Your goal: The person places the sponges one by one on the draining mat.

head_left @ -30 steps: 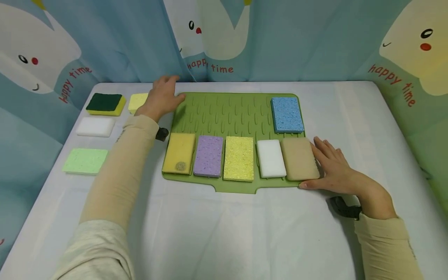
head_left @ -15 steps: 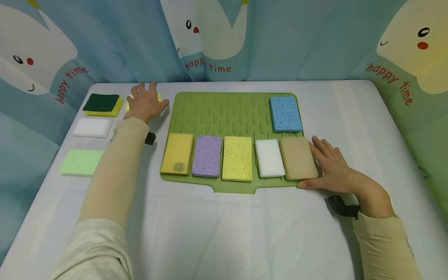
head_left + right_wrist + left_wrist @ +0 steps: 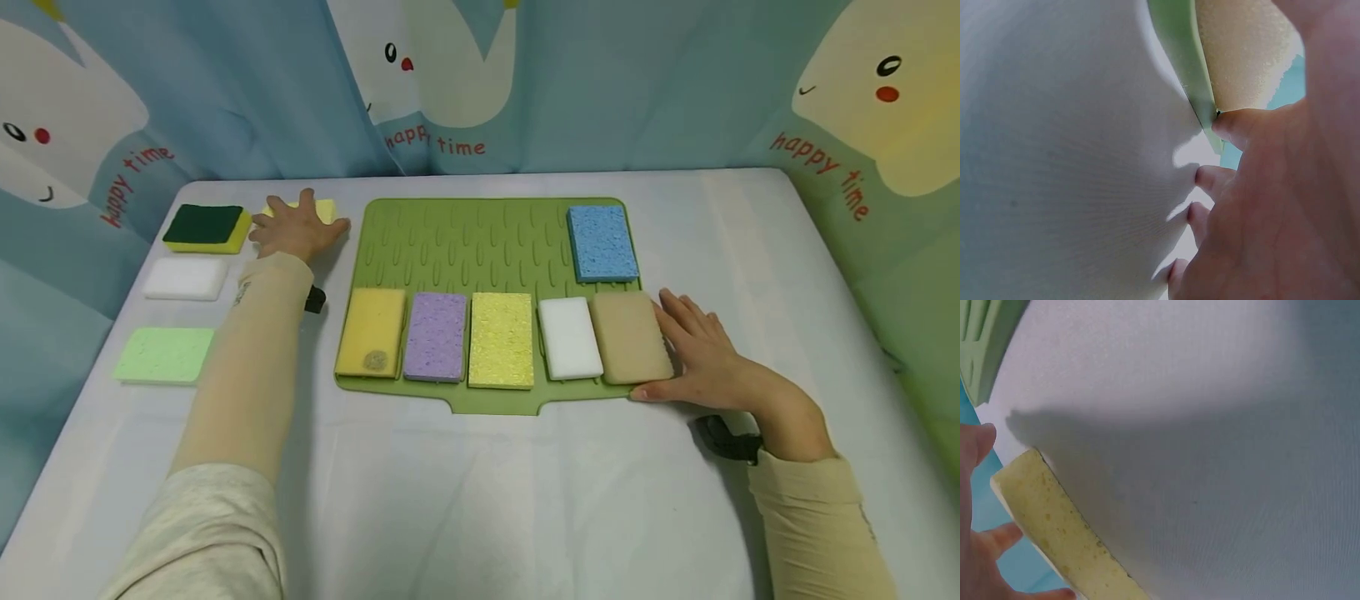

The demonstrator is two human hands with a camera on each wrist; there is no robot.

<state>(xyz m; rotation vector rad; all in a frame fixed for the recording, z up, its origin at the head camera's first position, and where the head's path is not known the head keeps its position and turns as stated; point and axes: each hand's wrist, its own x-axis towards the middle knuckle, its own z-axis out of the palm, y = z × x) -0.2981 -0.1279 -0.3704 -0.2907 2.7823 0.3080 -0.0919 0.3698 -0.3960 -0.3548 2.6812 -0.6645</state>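
The left hand [image 3: 298,233], fingers spread, reaches over the pale yellow sponge [image 3: 326,211], which lies flat beneath it near the worktop's back edge; the right hand [image 3: 703,360] is spread too, its thumb at the near right corner of the green mat [image 3: 461,237] and its fingers fanned just beside the right edge of the beige sponge [image 3: 632,337]; leftward from that sponge along the mat's near side stand the white block [image 3: 570,338], the speckled yellow sponge [image 3: 501,342], the purple sponge [image 3: 435,337] and the plain yellow sponge [image 3: 372,329], with the blue sponge [image 3: 602,243] at the far right corner; beyond the left hand, a scrub sponge [image 3: 206,229] with a dark green top, a white pad [image 3: 185,278] and a pale green sponge [image 3: 161,357] line the left side; all this rests on a worktop [image 3: 480,492] under white cloth, walled by a blue-green curtain [image 3: 637,83] printed with pale cartoon figures and red "happy time" lettering; the left hand hides much of the pale yellow sponge, and whether the fingers press on it I cannot tell; the left sleeve [image 3: 240,375] overlaps the pale green sponge's right end; both sleeves run out of the head view's lower edge.
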